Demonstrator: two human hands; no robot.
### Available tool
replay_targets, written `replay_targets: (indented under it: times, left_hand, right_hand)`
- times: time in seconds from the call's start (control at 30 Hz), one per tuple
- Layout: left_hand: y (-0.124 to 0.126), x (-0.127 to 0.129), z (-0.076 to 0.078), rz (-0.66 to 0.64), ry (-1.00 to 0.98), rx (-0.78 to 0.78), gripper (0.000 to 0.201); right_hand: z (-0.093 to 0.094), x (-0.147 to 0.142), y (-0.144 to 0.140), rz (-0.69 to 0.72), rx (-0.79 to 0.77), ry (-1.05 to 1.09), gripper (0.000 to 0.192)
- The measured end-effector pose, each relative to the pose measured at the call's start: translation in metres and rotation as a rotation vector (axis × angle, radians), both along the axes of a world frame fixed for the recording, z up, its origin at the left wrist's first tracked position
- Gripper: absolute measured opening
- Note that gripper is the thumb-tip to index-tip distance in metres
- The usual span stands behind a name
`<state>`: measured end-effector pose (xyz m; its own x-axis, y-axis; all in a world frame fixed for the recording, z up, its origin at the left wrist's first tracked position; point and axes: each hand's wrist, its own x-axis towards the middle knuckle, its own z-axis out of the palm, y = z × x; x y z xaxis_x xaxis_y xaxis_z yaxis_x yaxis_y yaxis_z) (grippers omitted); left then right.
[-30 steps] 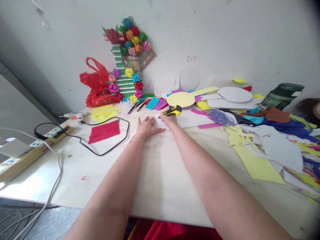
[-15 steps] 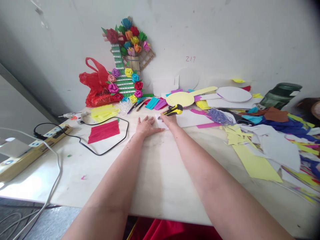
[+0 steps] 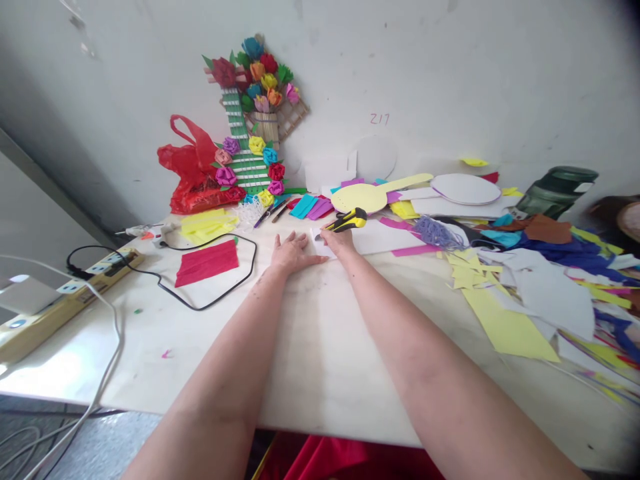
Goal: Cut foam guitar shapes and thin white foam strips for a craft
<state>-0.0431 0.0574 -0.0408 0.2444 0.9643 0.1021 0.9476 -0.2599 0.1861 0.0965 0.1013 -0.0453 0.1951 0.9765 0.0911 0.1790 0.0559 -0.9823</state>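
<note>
I was looking at a pale worktable (image 3: 320, 347) pushed against a scuffed white wall (image 3: 450, 67), grey floor (image 3: 75, 447) below, soft daylight all over.

**Arm and hand position**

Both my bare forearms extend forward from the bottom edge of the view, converging toward the far middle. My left hand (image 3: 293, 252) lies palm down, fingers spread flat and pointing away from me. My right hand (image 3: 340, 239) sits just beside it, to its right, fingers curled closed in a grip, knuckles up. The fingertips of the left hand nearly meet the right hand.
</note>
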Motion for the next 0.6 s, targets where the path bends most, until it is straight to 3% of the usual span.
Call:
replay_targets:
  times: [0.6]
  left_hand:
    - [0.0007, -0.0010, -0.0017, 0.006, 0.011, 0.006, 0.077]
  right_hand:
    - [0.0059, 0.0009, -0.0085, -0.031, 0.015, -0.018, 0.005]
